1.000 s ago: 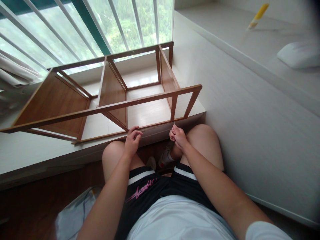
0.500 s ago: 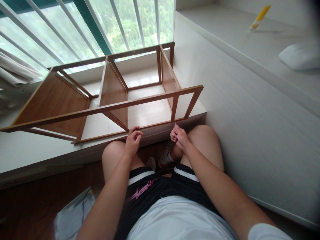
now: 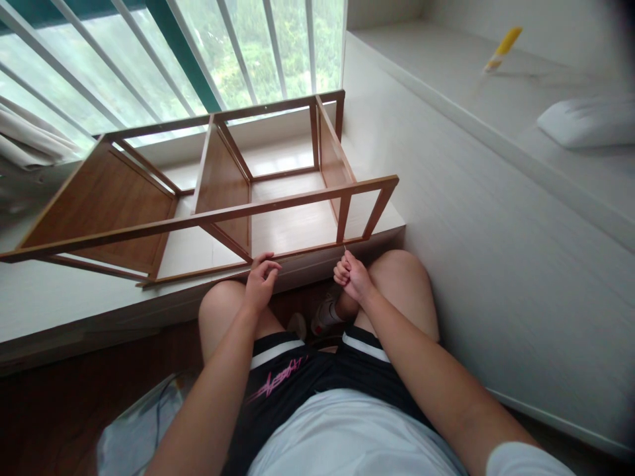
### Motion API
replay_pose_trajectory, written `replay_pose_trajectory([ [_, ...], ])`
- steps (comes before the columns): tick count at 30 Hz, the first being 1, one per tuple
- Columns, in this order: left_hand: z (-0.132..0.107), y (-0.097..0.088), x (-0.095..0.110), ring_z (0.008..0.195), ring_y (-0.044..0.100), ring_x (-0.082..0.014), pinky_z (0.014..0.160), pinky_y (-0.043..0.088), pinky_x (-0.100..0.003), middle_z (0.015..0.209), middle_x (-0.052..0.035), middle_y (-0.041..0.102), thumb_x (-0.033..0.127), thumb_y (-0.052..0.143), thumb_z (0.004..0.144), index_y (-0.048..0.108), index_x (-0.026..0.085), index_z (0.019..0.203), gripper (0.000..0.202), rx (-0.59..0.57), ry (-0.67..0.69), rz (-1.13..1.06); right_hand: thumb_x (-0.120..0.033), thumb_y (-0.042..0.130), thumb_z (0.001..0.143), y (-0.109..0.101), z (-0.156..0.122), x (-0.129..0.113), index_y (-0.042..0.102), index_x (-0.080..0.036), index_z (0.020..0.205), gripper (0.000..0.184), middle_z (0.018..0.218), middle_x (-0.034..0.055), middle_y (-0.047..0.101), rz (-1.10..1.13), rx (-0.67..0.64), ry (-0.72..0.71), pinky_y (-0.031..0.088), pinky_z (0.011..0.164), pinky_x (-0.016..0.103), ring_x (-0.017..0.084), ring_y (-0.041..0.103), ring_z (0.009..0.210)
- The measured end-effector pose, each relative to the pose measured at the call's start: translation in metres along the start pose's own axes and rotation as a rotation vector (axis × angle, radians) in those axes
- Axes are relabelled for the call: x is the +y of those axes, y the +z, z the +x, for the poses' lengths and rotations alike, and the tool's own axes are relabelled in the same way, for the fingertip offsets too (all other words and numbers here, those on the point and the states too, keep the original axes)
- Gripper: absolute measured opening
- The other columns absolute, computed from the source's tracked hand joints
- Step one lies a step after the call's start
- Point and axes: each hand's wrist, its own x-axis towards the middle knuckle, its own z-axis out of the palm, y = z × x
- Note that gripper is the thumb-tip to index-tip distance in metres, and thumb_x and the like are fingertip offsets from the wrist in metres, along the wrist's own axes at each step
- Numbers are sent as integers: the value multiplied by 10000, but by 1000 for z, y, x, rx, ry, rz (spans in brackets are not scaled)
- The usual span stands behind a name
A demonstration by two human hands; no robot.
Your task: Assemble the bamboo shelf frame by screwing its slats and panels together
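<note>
A wooden shelf frame (image 3: 218,215) lies on its side on a white window ledge (image 3: 74,311), its brown panels and rails facing me. My left hand (image 3: 260,281) rests with curled fingers on the frame's near bottom rail. My right hand (image 3: 352,276) is closed in a fist just below the frame's right corner, pinching a thin metal tool (image 3: 344,249) whose tip points up at the rail. Both hands hover above my bare knees.
A white wall or cabinet side (image 3: 496,251) rises on the right, topped by a surface with a white pillow (image 3: 585,122) and a yellow-handled item (image 3: 501,49). Window bars (image 3: 173,53) stand behind the frame. A plastic bag (image 3: 133,436) lies on the dark floor at left.
The view has shifted slightly; both hands stay at the frame's near rail, with the right hand's fist turning a little at the corner.
</note>
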Motion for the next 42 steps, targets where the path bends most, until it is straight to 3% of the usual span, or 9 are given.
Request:
replay_pose_trajectory([
  [5,0,-1,-1,1072,575,-234,811,532,-349,1296,-63,526,245,557,832,670,197,804,125,-4,10,13,-683,399,857,-4,2,8,276,-253,569,533,441,-73,274,-244,124,-72,214,395,249,96,240,388],
  [11,-1,0,0,987,595,-203,764,538,-330,1313,-55,509,245,549,840,666,199,806,131,-11,-6,3,-570,462,871,-14,7,2,349,-222,510,514,485,-28,367,-611,266,-211,215,508,284,115,302,490],
  [20,-1,0,3,1005,592,-218,764,542,-344,1316,-69,504,241,550,841,671,193,811,134,-11,-6,-5,-473,448,901,-15,8,1,367,-224,513,468,490,-15,355,-801,286,-237,178,562,318,141,298,512],
  [28,0,0,3,878,587,-156,713,532,-295,1301,-62,499,257,546,849,658,172,819,144,-19,-18,-20,-521,521,871,-20,14,3,424,-217,516,477,506,-9,395,-560,175,-139,195,509,291,123,314,492],
  [33,0,0,3,901,585,-162,712,528,-288,1300,-68,505,261,553,844,661,167,820,145,-14,-23,-23,-626,424,891,-14,12,1,302,-245,556,522,420,-70,265,-211,6,4,180,391,247,92,225,373],
  [37,1,0,3,847,581,-144,704,527,-289,1321,-69,492,256,553,840,658,165,815,141,-22,-30,-32,-602,443,898,-10,10,-6,245,-245,588,512,442,-88,201,43,-105,66,202,367,222,95,205,382],
  [42,0,1,4,1005,577,-192,750,526,-300,1327,-73,493,249,544,841,655,169,819,139,-22,-20,-15,-517,449,928,-10,7,-11,211,-230,582,510,456,-76,182,237,-191,90,224,381,210,102,186,414],
])
